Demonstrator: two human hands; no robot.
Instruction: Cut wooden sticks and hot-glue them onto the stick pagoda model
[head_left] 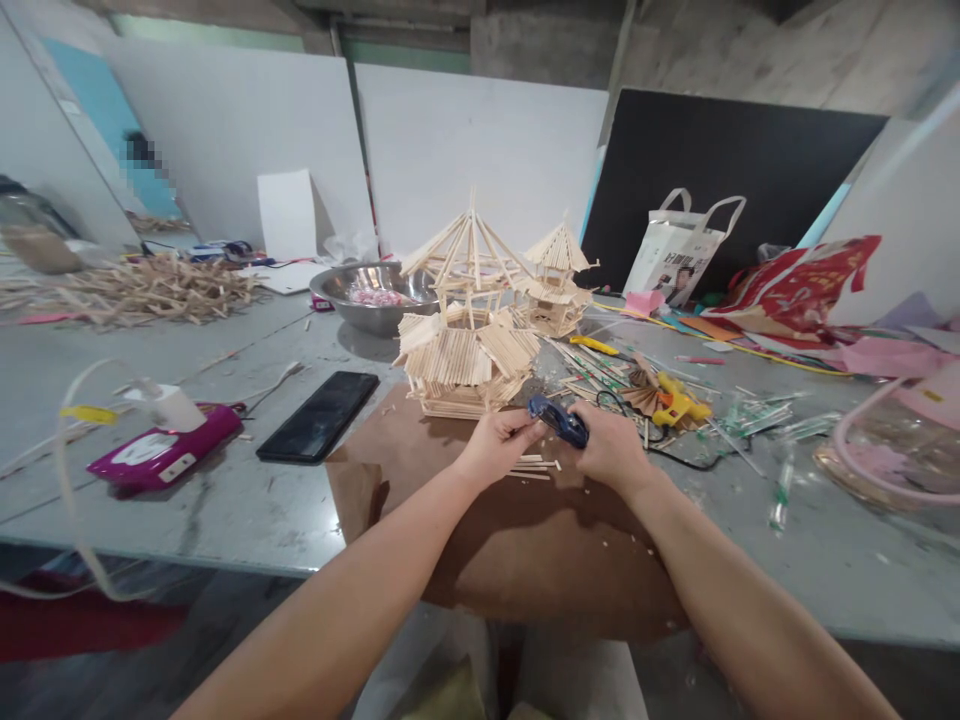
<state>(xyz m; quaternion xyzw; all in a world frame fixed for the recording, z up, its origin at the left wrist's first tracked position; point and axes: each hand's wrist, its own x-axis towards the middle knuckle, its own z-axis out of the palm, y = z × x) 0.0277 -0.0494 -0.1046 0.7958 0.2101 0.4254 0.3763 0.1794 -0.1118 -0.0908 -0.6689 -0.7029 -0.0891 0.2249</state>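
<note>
In front of me, my right hand (pixel 611 445) grips a dark blue pliers-like tool (pixel 559 420), its head pointing left. My left hand (pixel 499 447) is closed in a pinch right at the tool's head; whatever lies between its fingertips is too small to make out. Below the hands, several short wooden sticks (pixel 534 467) lie on a brown board (pixel 525 530). Just behind my left hand stands a pavilion model (pixel 466 350) built of thin sticks, with an open-ribbed upper roof. Another stick pavilion (pixel 556 280) with a filled-in roof stands farther back on the right.
On the left are a black phone (pixel 319 415), a purple power strip (pixel 169 445) with a white plug, and a heap of sticks (pixel 165 285). A metal bowl (pixel 375 295) is behind. A yellow glue gun (pixel 679 402), its cord and plastic wrappers (pixel 784 490) lie on the right.
</note>
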